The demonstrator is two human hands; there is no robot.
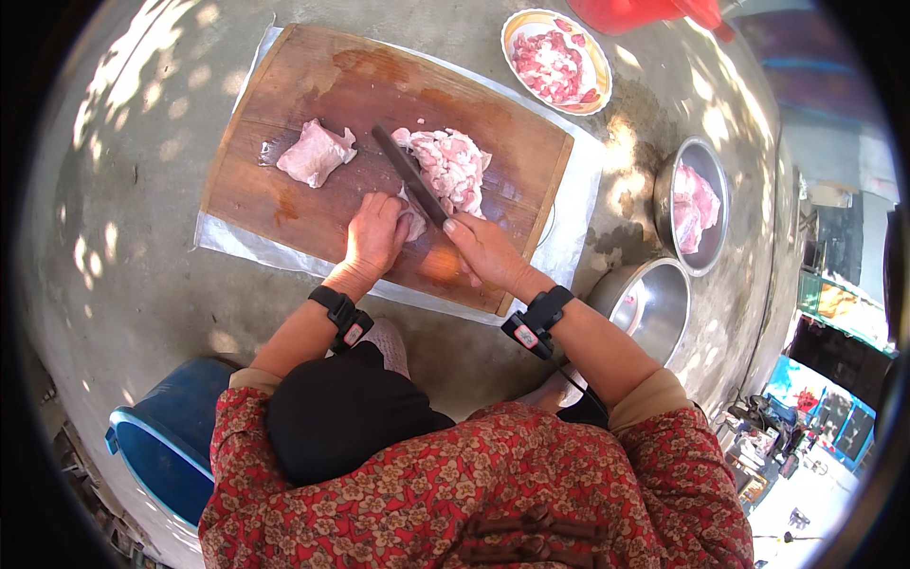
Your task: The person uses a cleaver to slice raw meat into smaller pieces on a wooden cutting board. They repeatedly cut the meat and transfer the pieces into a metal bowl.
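On a wooden cutting board [313, 85], my right hand [487, 249] grips the handle of a knife [409, 171]. Its dark blade slants up and to the left across the board. My left hand [377, 231] holds down a pale piece of raw meat [414, 219] just left of the blade; the fingers partly hide it. Right of the knife lies a heap of cut raw meat [451, 167]. A larger uncut chunk of meat [316, 153] rests by itself toward the board's left side.
White sheeting [576, 213] lies under the board on the concrete floor. A bowl of cut meat [551, 67] stands beyond it, near a red plastic container [625, 14]. To the right are a metal basin with meat [665, 206] and another metal basin [661, 306]. A blue bucket [167, 427] sits at lower left.
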